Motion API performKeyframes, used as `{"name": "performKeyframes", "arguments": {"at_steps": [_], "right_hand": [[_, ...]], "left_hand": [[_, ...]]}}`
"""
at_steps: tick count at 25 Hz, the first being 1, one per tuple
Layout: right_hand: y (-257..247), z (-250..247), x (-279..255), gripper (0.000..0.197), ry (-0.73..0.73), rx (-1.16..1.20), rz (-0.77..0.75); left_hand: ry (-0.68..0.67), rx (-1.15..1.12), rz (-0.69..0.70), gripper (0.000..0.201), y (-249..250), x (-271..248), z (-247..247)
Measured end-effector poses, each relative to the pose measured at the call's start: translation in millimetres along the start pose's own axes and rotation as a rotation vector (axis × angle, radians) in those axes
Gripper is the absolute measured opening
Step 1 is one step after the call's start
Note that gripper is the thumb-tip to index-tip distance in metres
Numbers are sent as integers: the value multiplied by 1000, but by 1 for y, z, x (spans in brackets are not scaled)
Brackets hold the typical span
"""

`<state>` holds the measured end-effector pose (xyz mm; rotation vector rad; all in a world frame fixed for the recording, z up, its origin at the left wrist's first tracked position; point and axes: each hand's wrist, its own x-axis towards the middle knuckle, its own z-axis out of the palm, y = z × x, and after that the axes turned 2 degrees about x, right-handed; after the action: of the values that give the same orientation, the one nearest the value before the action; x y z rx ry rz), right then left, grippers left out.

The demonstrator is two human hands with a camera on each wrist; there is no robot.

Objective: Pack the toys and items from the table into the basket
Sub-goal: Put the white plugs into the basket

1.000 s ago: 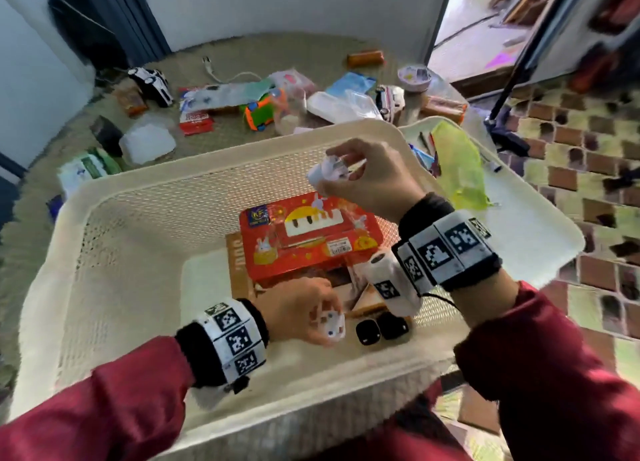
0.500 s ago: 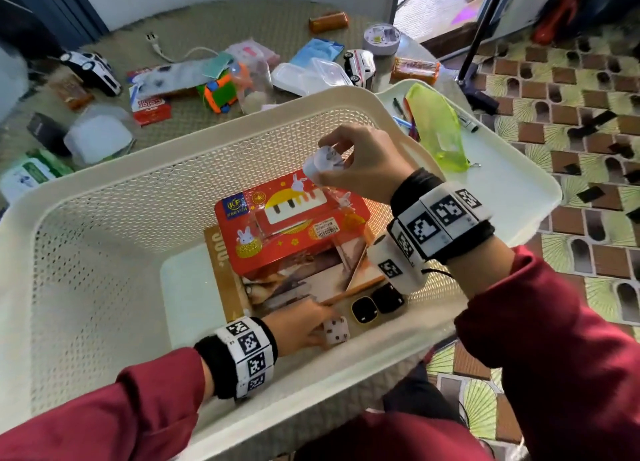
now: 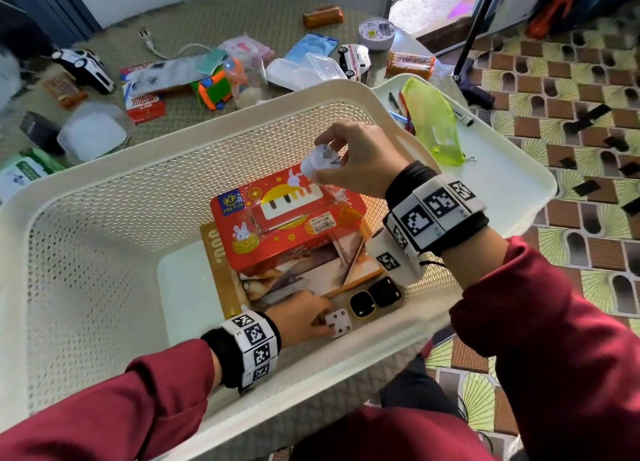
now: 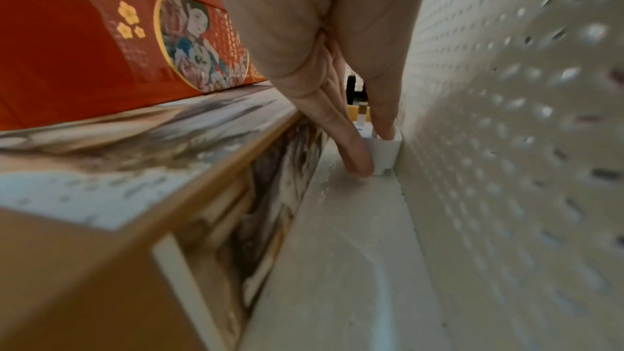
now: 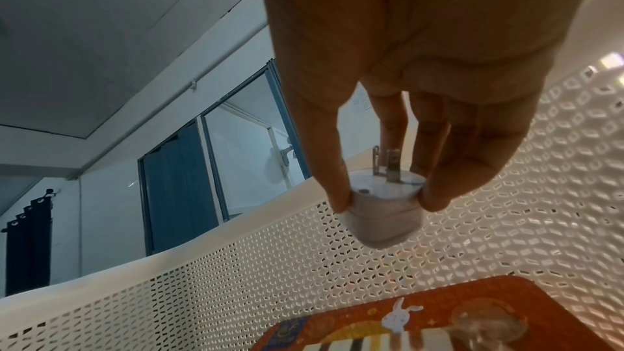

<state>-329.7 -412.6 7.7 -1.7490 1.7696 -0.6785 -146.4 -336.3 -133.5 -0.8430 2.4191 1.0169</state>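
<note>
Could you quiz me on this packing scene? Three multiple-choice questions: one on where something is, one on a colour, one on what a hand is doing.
1. Where is the white plug at the left hand?
A. on the table
B. on the basket floor by the near wall
C. on the red box

2. What colour is the box with the rabbits?
A. red
B. blue
C. green

3. What is the right hand doing?
A. lying flat
B. pinching a white adapter
C. pushing the basket

Answers: 1 B, the left wrist view shows it against the wall. 2 A, red lid. 3 B, fingertips pinch its sides.

2 white plugs (image 3: 338, 323), 2 black adapters (image 3: 361, 304), 2 toy cars (image 3: 354, 61), 1 basket (image 3: 104, 197), 1 red box (image 3: 277, 225).
</note>
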Motion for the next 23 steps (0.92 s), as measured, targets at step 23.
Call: {"name": "performKeyframes", "arguments": {"at_steps": [23], "right_hand": [[-53,12,1,42,-448,-213,-375]], "left_hand": [[594,-141,-259,28,33,-148,-143]]}}
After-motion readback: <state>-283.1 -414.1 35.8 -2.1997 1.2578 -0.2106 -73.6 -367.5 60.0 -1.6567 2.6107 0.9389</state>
